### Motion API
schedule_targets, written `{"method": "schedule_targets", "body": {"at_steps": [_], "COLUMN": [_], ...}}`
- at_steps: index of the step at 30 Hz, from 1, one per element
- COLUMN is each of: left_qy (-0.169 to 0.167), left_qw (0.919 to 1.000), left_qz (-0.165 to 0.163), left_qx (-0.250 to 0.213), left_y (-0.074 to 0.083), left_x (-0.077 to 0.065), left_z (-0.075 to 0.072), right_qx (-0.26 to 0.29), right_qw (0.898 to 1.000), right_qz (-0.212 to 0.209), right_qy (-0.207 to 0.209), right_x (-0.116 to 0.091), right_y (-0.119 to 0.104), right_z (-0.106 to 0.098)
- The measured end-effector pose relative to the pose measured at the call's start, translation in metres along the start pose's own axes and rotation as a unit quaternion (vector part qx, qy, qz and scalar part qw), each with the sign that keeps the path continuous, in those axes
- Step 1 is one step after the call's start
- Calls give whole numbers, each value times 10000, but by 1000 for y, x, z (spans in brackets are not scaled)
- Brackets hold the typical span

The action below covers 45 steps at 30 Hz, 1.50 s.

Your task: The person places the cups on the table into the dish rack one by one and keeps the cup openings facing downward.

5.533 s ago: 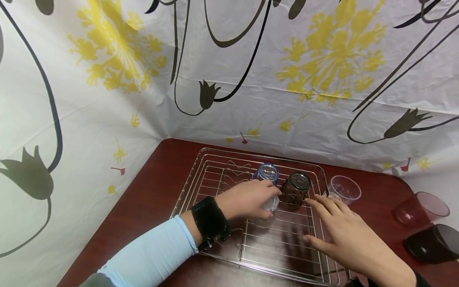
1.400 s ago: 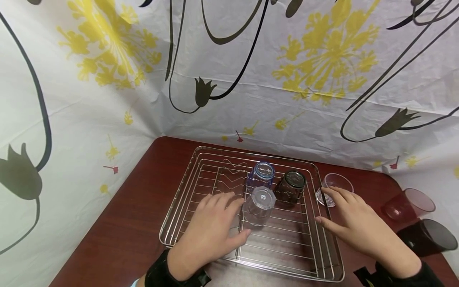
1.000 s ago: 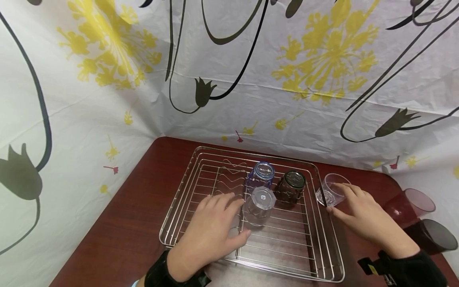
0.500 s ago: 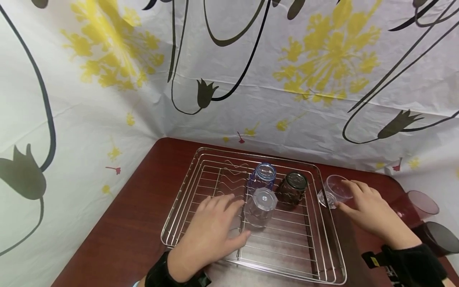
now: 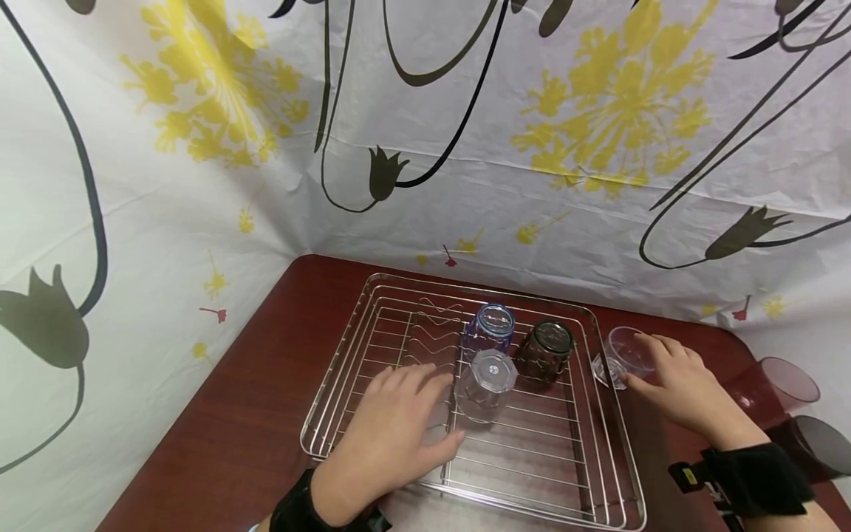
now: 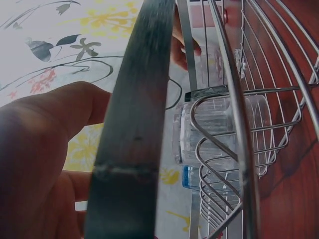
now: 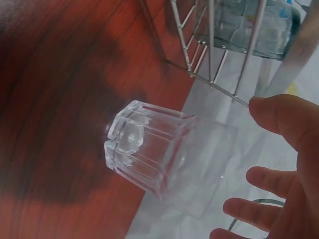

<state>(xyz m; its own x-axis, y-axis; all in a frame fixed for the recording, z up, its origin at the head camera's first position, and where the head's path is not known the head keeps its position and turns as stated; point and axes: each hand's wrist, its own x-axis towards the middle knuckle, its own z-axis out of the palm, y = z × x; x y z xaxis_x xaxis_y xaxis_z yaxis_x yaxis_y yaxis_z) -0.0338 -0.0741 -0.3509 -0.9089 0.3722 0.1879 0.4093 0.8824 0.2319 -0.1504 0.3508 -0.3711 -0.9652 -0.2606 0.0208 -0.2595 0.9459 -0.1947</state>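
My left hand point(image 5: 385, 436) hovers over the front left of a wire dish rack point(image 5: 479, 290), fingers spread, holding nothing. Just right of it, a clear faceted tumbler point(image 5: 485, 391) stands upside down in the rack. Behind that are an upside-down blue tumbler point(image 5: 488, 332) and an upside-down dark tumbler point(image 5: 545, 353). My right hand point(image 5: 688, 391) is beside a second clear tumbler point(image 7: 159, 149), which stands upright on the table outside the rack's right side. In the right wrist view, thumb and fingers are spread at its rim, apparently not touching it.
A translucent red tumbler point(image 5: 778, 388) and a black tumbler point(image 5: 814, 443) stand on the dark red table point(image 5: 219, 436) at the far right, partly behind my right forearm. A patterned white cloth point(image 5: 425, 96) hangs behind and at the sides.
My left hand has let go of the clear tumbler in the rack and drawn back toward the front left. My right hand has moved right, from the rack's edge to the upright clear tumbler.
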Motion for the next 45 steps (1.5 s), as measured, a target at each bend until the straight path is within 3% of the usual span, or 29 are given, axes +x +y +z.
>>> {"method": "schedule_targets", "body": {"at_steps": [16, 26, 45], "left_qy": [-31, -103, -173], "left_qw": [10000, 9999, 9998], "left_qz": [-5, -16, -82], "left_qx": [66, -43, 15], "left_y": [-1, -1, -3], "left_x": [0, -1, -1], "left_z": [5, 6, 10], "right_qx": [52, 158, 32], "right_qw": [9999, 9994, 9995], "right_qz": [87, 237, 114], "right_qy": [80, -211, -310], "right_x": [18, 33, 47], "right_y": [8, 9, 14], "right_z": [18, 22, 31]}}
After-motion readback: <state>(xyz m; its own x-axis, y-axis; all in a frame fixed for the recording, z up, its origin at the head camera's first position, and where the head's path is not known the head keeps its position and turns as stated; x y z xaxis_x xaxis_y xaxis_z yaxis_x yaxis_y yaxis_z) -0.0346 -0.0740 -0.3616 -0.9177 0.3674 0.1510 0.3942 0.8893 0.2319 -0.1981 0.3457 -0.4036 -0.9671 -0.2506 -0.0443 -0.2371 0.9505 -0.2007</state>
